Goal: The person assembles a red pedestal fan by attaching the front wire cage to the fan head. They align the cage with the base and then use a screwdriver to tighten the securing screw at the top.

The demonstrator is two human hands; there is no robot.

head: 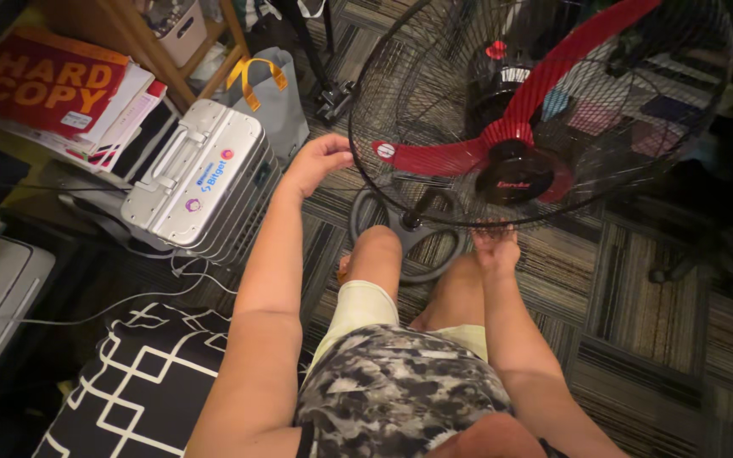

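Note:
A large standing fan with red blades (536,102) and a black wire guard (383,93) tilts toward me in the upper middle. My left hand (320,161) grips the guard's left rim. My right hand (495,244) holds the guard's bottom rim with the fingers curled through the wires. The fan's black round base (409,229) sits on the carpet just beyond my knees. I am seated, with both arms stretched forward.
A ribbed silver case (201,182) stands at the left, beside a grey bag with yellow handles (277,93). A stack of paper boxes (61,89) lies at upper left. A black-and-white patterned cushion (146,382) and white cables (129,301) lie at lower left. Striped carpet (655,314) covers the floor.

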